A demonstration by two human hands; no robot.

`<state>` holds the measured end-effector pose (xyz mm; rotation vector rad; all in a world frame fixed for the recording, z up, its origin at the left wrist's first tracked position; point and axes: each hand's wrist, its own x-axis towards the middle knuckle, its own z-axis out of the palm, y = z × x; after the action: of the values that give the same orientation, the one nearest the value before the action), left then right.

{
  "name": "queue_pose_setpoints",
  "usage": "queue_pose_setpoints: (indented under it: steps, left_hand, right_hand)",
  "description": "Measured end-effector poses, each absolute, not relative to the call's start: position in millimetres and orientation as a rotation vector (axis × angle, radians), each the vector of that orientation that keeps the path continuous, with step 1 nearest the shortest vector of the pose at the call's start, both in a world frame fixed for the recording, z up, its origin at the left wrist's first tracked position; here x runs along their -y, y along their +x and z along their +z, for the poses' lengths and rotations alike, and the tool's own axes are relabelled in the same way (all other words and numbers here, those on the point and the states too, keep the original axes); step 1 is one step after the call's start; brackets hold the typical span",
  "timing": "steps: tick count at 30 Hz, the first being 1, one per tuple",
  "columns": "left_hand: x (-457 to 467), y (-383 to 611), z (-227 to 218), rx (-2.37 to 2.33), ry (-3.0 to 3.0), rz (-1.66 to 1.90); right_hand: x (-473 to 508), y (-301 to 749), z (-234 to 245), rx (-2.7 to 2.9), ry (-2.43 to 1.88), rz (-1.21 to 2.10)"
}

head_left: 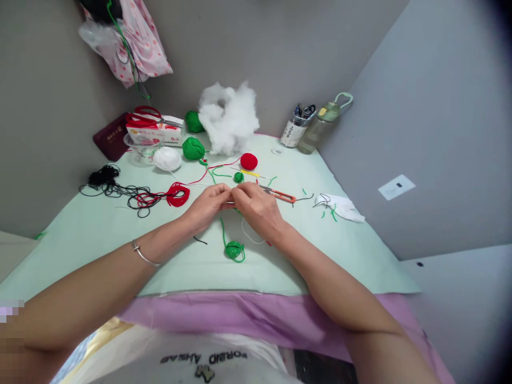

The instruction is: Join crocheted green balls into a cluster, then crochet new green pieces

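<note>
My left hand (208, 204) and my right hand (259, 207) meet over the middle of the table, fingers pinched together. What they hold is small and mostly covered by the fingers; a bit of green shows beneath them. A white thread (248, 232) hangs in a loop by my right hand. Nearer to me lies a small green crocheted ball (233, 249) with a loose yarn tail. Just beyond the fingers is a small green yarn ball (239, 177). An orange-handled cutter (283, 197) lies beside my right hand, with a yellow-handled crochet hook (250, 173) behind it.
Red yarn (178, 194) and tangled black yarn (104, 175) lie left. Farther back are white yarn (167, 159), green yarn (193, 149), a red ball (248, 161), white stuffing (230, 120) and red scissors (148, 114) on a box. A bottle (318, 130) stands back right.
</note>
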<state>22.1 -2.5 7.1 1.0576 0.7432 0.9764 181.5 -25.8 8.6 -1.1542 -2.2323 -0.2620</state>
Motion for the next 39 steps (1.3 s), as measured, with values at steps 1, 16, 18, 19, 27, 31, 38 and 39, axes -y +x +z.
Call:
queue_pose_setpoints:
  steps: [1, 16, 18, 19, 27, 31, 38, 39]
  left_hand:
    - [2.4, 21.9, 7.2, -0.727, 1.057, 0.965]
    - [-0.3, 19.0, 9.9, -0.654, 0.941, 0.92]
    - [-0.5, 18.9, 9.5, -0.657, 0.934, 0.918]
    - [-0.8, 18.7, 9.1, -0.66, 0.932, 0.914]
    - [-3.1, 17.8, 8.6, -0.616, 0.901, 0.857]
    - [-1.5, 19.6, 7.6, -0.656, 1.039, 0.931]
    - [-3.0, 18.4, 10.1, -0.571, 0.91, 0.854]
    - [-3.3, 18.2, 10.4, -0.558, 0.9, 0.854]
  right_hand:
    - [25.6, 181.4, 9.1, 2.178, -1.159, -0.198]
    - [21.5, 183.5, 8.3, 1.934, -1.028, 0.084]
    - [21.9, 183.1, 9.3, 1.863, -1.049, 0.213]
    - [22.2, 183.3, 9.5, 1.873, -1.053, 0.224]
    - [20.5, 183.6, 13.5, 1.743, -1.064, 0.462]
    - [18.6, 182.7, 9.8, 1.73, -1.074, 0.436]
    - [20.1, 180.4, 10.0, 1.797, -0.976, 0.261]
    - [19.6, 179.6, 11.6, 1.681, -1.009, 0.404]
